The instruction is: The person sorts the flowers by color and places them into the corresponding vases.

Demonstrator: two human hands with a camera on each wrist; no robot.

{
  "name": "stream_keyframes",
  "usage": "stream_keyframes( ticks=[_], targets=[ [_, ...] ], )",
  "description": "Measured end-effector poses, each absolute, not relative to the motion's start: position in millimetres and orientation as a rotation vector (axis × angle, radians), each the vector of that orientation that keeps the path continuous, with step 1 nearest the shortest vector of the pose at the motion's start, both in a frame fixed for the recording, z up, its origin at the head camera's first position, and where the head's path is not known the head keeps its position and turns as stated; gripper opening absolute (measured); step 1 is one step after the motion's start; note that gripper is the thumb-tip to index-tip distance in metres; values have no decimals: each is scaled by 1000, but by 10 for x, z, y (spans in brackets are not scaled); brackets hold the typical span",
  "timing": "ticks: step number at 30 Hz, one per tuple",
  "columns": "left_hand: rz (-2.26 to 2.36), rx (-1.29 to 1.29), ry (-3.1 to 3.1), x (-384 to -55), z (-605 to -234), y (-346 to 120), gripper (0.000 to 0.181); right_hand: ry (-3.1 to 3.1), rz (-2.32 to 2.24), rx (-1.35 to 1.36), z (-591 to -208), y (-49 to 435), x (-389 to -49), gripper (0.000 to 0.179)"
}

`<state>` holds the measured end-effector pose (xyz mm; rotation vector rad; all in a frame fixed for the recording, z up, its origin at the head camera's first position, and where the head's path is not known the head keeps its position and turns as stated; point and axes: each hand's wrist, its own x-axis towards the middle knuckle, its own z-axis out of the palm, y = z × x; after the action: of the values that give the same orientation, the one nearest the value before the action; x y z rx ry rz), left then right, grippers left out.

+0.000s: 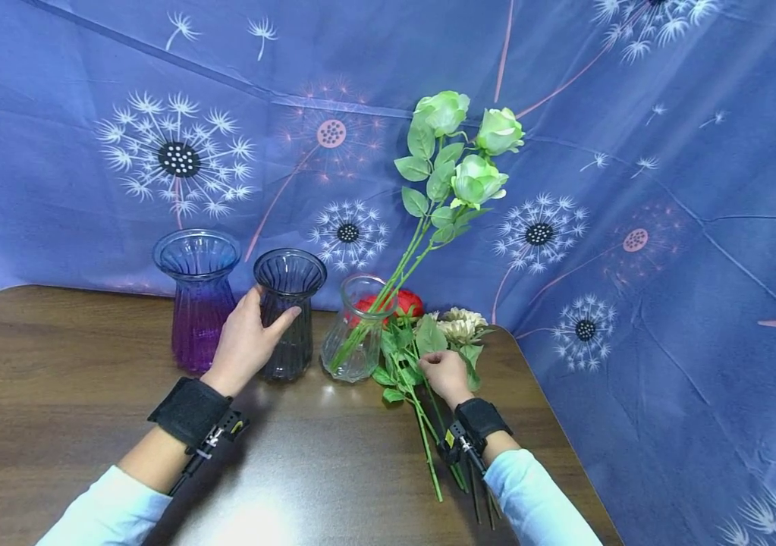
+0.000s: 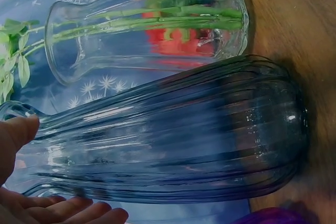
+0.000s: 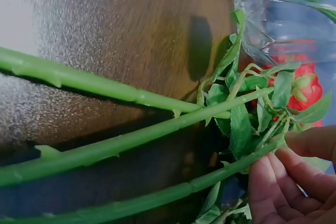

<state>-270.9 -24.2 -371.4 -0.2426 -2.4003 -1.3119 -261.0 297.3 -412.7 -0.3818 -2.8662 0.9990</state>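
My left hand (image 1: 249, 331) holds a dark grey ribbed glass vase (image 1: 290, 356) round its neck, thumb on one side and fingers on the other. The vase stands upright on the table. With thumb and fingertips, my right hand (image 1: 447, 374) pinches a green thorny stem (image 3: 220, 173) close to its leaves. Other green stems (image 3: 157, 128) lie beside it, with red flowers (image 1: 409, 303) at their far end. Between the hands, a clear glass vase (image 1: 349, 361) holds several pale green roses (image 1: 479, 180), leaning right.
A blue-to-purple glass vase (image 1: 199, 326) stands left of the grey one. Cream flowers (image 1: 461, 326) lie at the right back, dark stems (image 1: 475, 493) reaching forward. A blue dandelion-print cloth (image 1: 388, 45) hangs behind the wooden table (image 1: 39, 394).
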Motion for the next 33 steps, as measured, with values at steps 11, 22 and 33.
stream_keyframes(
  ticks=[11, 22, 33],
  targets=[
    [-1295, -244, -2384, -2712, -3726, -240, 48, -2944, 868, -315, -4121, 2889, -2657, 19],
    [-1331, -241, -2399, -2717, -3739, -244, 49, -2828, 913, -364, -3917, 2942, -2629, 19],
    [-1318, -276, -2389, -2713, -3748, -242, 51, -2569, 1305, -466, -3556, 3114, -2430, 27]
  ],
)
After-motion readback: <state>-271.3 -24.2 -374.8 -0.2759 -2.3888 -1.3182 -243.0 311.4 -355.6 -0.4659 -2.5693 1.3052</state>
